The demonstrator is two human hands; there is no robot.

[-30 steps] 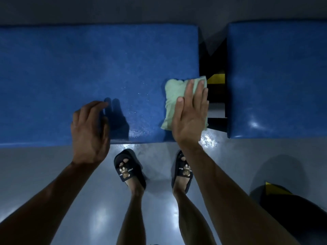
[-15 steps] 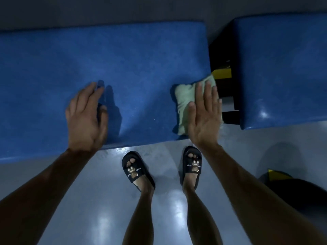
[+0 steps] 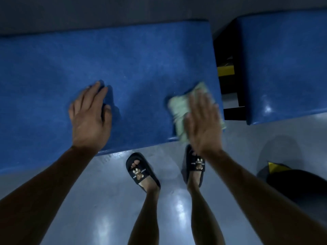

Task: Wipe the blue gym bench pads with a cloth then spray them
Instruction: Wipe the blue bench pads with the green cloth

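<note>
A long blue bench pad (image 3: 123,64) fills the left and middle of the head view. A second blue pad (image 3: 286,64) lies to its right across a gap. My right hand (image 3: 203,124) lies flat, fingers together, pressing a folded pale green cloth (image 3: 178,110) onto the long pad's near right corner; the cloth hangs slightly over the edge. My left hand (image 3: 90,117) rests palm down on the long pad near its front edge, fingers spread, holding nothing. No spray bottle is in sight.
Black frame parts with a yellow piece (image 3: 225,70) show in the gap between the pads. My feet in black slides (image 3: 141,172) stand on the glossy grey floor (image 3: 99,200) below the pad. A dark rounded object with a yellow tip (image 3: 292,181) sits at the lower right.
My right hand has slid the cloth toward the near right corner of the long pad. My left hand moved up onto the pad and settled flat. The view shifted left.
</note>
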